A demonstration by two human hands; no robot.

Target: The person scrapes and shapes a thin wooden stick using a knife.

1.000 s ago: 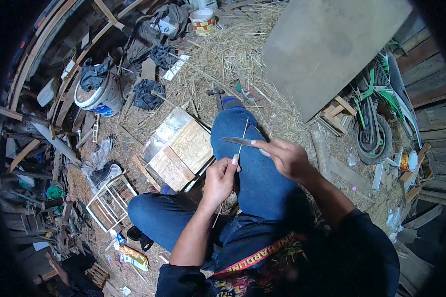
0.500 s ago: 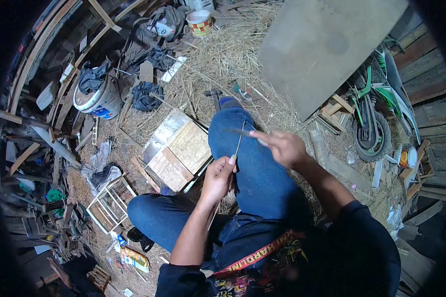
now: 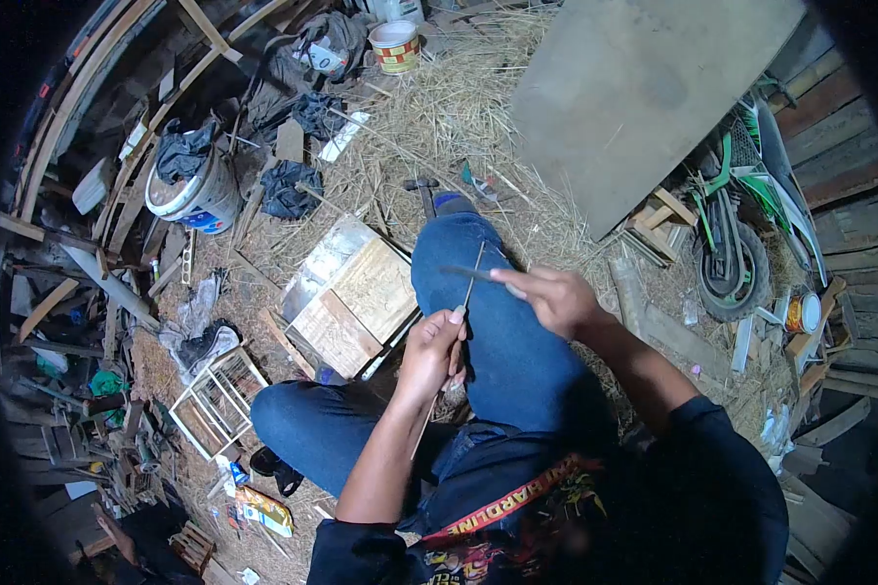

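Observation:
My left hand (image 3: 427, 353) is closed around a thin wooden stick (image 3: 475, 269). One end of the stick points forward over my raised knee, and its other end runs back below the hand along my forearm. My right hand (image 3: 558, 300) grips a knife (image 3: 470, 273) by its handle, which the fingers mostly cover. The narrow dark blade points left and crosses the stick near its far end; whether it touches I cannot tell. Both hands are above the thigh of my jeans (image 3: 512, 361).
Left of my knee lies a wooden board (image 3: 361, 292); a hammer (image 3: 422, 190) rests by my foot. A small wooden frame (image 3: 219, 398), a white bucket (image 3: 195, 190), a large panel (image 3: 644, 97) and a motorcycle (image 3: 732, 234) stand around on straw. Another person's hand (image 3: 115, 534) shows at lower left.
My right hand and the knife have shifted slightly toward my body, so the blade crosses the stick a little lower. My left hand keeps its hold in nearly the same place.

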